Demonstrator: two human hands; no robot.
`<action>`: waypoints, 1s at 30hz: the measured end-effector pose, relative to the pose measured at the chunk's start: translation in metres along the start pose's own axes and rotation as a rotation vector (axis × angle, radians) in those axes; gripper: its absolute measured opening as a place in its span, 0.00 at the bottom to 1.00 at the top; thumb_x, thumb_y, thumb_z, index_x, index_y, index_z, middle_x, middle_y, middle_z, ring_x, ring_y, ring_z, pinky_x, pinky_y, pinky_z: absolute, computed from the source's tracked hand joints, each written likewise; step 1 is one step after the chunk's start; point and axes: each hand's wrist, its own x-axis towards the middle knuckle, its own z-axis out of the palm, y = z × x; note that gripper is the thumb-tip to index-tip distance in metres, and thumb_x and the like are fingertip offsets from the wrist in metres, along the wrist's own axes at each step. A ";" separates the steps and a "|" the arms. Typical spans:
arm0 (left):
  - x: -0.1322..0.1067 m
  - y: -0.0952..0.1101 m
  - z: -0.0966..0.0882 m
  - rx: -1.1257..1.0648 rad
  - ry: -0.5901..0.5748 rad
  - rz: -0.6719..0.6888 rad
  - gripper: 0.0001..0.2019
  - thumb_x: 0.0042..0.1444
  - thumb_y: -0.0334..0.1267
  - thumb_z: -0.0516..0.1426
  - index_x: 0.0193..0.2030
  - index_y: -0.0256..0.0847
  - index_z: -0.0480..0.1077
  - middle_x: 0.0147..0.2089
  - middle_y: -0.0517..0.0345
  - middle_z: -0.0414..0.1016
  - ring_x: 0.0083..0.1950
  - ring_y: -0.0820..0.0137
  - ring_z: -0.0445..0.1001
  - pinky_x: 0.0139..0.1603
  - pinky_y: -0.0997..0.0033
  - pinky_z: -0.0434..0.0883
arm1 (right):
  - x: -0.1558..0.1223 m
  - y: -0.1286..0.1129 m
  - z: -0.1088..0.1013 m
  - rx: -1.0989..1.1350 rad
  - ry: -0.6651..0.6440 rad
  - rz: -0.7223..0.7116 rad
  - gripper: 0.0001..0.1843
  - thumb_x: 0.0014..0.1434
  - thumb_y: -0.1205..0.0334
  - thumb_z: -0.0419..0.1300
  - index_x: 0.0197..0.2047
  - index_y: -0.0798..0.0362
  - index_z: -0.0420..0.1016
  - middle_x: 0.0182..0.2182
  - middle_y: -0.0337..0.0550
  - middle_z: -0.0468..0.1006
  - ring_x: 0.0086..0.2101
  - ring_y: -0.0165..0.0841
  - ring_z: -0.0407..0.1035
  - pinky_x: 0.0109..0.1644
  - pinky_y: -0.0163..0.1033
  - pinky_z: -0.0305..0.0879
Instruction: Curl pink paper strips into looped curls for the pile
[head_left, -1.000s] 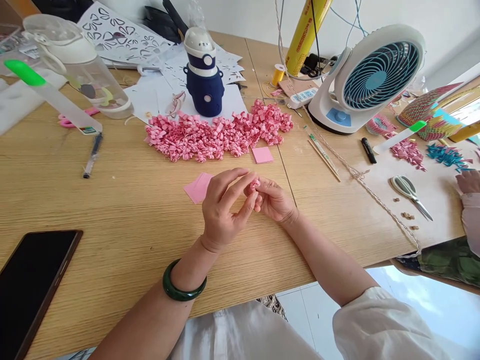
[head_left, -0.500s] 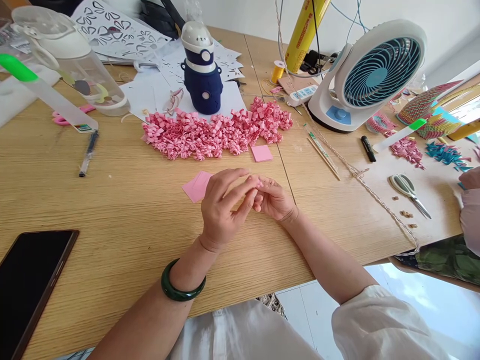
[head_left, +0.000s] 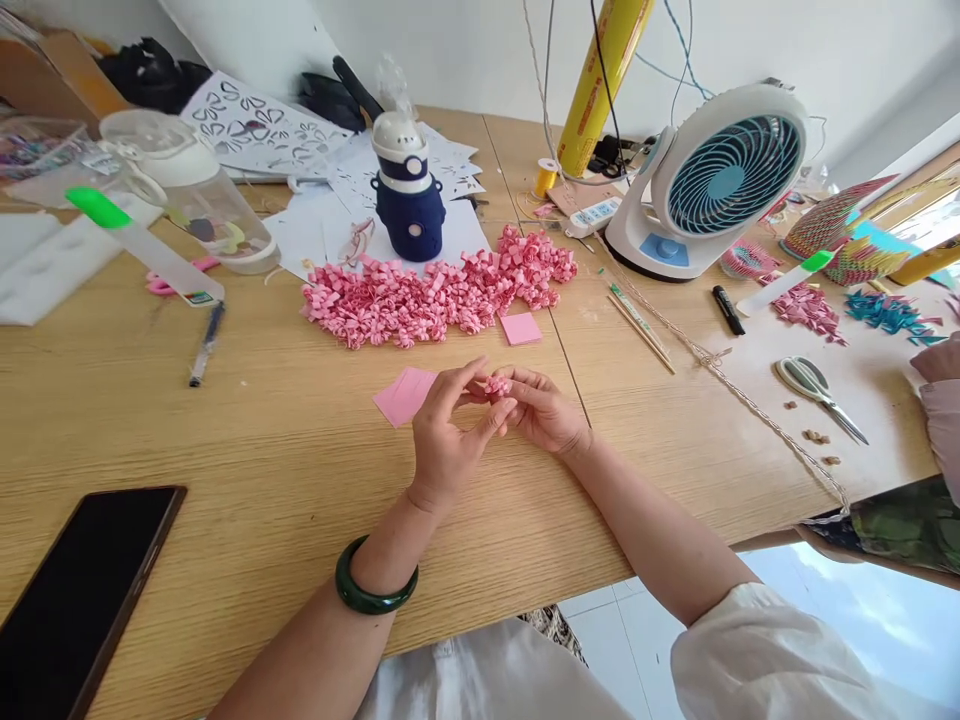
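Note:
A small pink paper flower (head_left: pixel 496 386) with curled petals is held up over the table between my two hands. My right hand (head_left: pixel 546 412) pinches it from the right with thumb and fingertips. On the left, my left hand (head_left: pixel 450 430) curls round it, thumb below and fingers above; its fingertips are partly hidden behind the flower. Pink paper sheets (head_left: pixel 403 398) lie just beyond my left hand. A stack of pink paper squares (head_left: pixel 520 328) lies farther back, in front of a long heap of pink paper flowers (head_left: pixel 420 295).
A phone (head_left: pixel 82 600) lies at the left. Bottles (head_left: pixel 409 215) and a pen (head_left: pixel 206 345) stand or lie behind it. To the right are a fan (head_left: pixel 705 190), thin sticks (head_left: pixel 641 325), a twisted cord (head_left: pixel 765 405) and scissors (head_left: pixel 817 395). Another person's hand (head_left: pixel 937 360) shows at the right edge.
My left fingers have shifted so the flower between my hands shows more fully. The view has tilted up slightly, so the table items sit lower in it.

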 end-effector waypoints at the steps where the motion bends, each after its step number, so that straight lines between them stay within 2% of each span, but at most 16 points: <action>1: 0.000 -0.002 0.000 -0.002 0.001 -0.018 0.22 0.59 0.45 0.67 0.58 0.43 0.76 0.47 0.53 0.79 0.47 0.69 0.80 0.47 0.71 0.81 | 0.001 0.002 0.000 -0.027 0.008 -0.010 0.15 0.54 0.53 0.74 0.37 0.55 0.78 0.26 0.35 0.77 0.23 0.24 0.70 0.29 0.32 0.79; 5: 0.001 -0.008 -0.001 0.014 0.012 -0.082 0.17 0.60 0.44 0.66 0.54 0.42 0.79 0.46 0.52 0.80 0.46 0.69 0.80 0.46 0.72 0.81 | 0.004 0.009 -0.003 -0.185 0.069 -0.114 0.19 0.53 0.49 0.75 0.36 0.54 0.78 0.25 0.33 0.77 0.23 0.24 0.71 0.29 0.33 0.78; 10: 0.001 -0.015 -0.001 -0.043 0.010 -0.145 0.13 0.60 0.43 0.66 0.48 0.42 0.81 0.47 0.51 0.81 0.46 0.69 0.81 0.47 0.71 0.82 | 0.007 0.012 -0.008 -0.281 0.069 -0.131 0.20 0.53 0.47 0.74 0.37 0.55 0.79 0.31 0.37 0.81 0.25 0.25 0.75 0.31 0.31 0.76; 13: 0.004 -0.015 -0.004 -0.054 0.033 -0.220 0.13 0.58 0.44 0.67 0.47 0.41 0.81 0.45 0.51 0.81 0.45 0.68 0.82 0.47 0.71 0.81 | 0.010 0.013 -0.010 -0.286 0.113 -0.165 0.20 0.54 0.47 0.72 0.41 0.55 0.79 0.29 0.36 0.80 0.23 0.24 0.72 0.30 0.33 0.77; 16: 0.014 -0.011 -0.011 -0.032 0.083 -0.274 0.15 0.56 0.45 0.68 0.46 0.39 0.81 0.44 0.52 0.81 0.39 0.70 0.81 0.46 0.71 0.80 | 0.013 0.014 -0.010 -0.277 0.219 -0.212 0.20 0.55 0.51 0.70 0.46 0.54 0.77 0.25 0.33 0.77 0.22 0.24 0.68 0.28 0.33 0.76; 19: 0.035 -0.007 -0.020 0.062 0.065 -0.270 0.17 0.56 0.45 0.67 0.48 0.39 0.81 0.47 0.50 0.81 0.41 0.70 0.81 0.47 0.70 0.80 | 0.014 0.014 -0.009 -0.342 0.283 -0.203 0.13 0.55 0.56 0.65 0.42 0.55 0.77 0.24 0.32 0.74 0.21 0.23 0.66 0.26 0.32 0.73; 21: 0.055 -0.008 -0.025 0.222 -0.035 -0.231 0.15 0.57 0.44 0.66 0.47 0.39 0.82 0.46 0.50 0.82 0.40 0.68 0.80 0.46 0.68 0.79 | 0.014 0.015 -0.007 -0.390 0.283 -0.177 0.10 0.55 0.61 0.62 0.40 0.55 0.76 0.24 0.32 0.73 0.21 0.23 0.66 0.25 0.30 0.70; 23: 0.080 -0.012 -0.026 0.430 -0.098 -0.125 0.11 0.58 0.39 0.63 0.45 0.40 0.83 0.47 0.51 0.83 0.40 0.68 0.80 0.48 0.68 0.78 | 0.014 0.017 -0.006 -0.420 0.264 -0.166 0.09 0.54 0.64 0.58 0.39 0.55 0.75 0.24 0.31 0.72 0.21 0.23 0.66 0.26 0.30 0.68; 25: 0.106 -0.018 -0.023 0.582 -0.117 -0.086 0.11 0.57 0.33 0.61 0.45 0.38 0.83 0.46 0.50 0.84 0.40 0.67 0.80 0.49 0.67 0.77 | 0.014 0.019 -0.005 -0.440 0.247 -0.173 0.09 0.54 0.66 0.57 0.38 0.54 0.75 0.23 0.31 0.71 0.21 0.23 0.66 0.25 0.30 0.67; 28: 0.142 -0.027 -0.016 0.726 -0.160 -0.090 0.14 0.57 0.32 0.62 0.49 0.37 0.83 0.48 0.49 0.85 0.44 0.64 0.81 0.55 0.65 0.75 | 0.014 0.020 -0.005 -0.472 0.237 -0.173 0.09 0.55 0.67 0.55 0.39 0.54 0.74 0.23 0.31 0.69 0.21 0.23 0.65 0.25 0.30 0.66; 30: 0.159 -0.032 -0.009 0.772 -0.178 -0.103 0.15 0.58 0.32 0.62 0.52 0.36 0.82 0.50 0.49 0.85 0.46 0.63 0.82 0.56 0.66 0.74 | 0.014 0.021 -0.006 -0.506 0.233 -0.173 0.09 0.56 0.68 0.54 0.39 0.54 0.74 0.23 0.31 0.69 0.21 0.23 0.65 0.25 0.30 0.65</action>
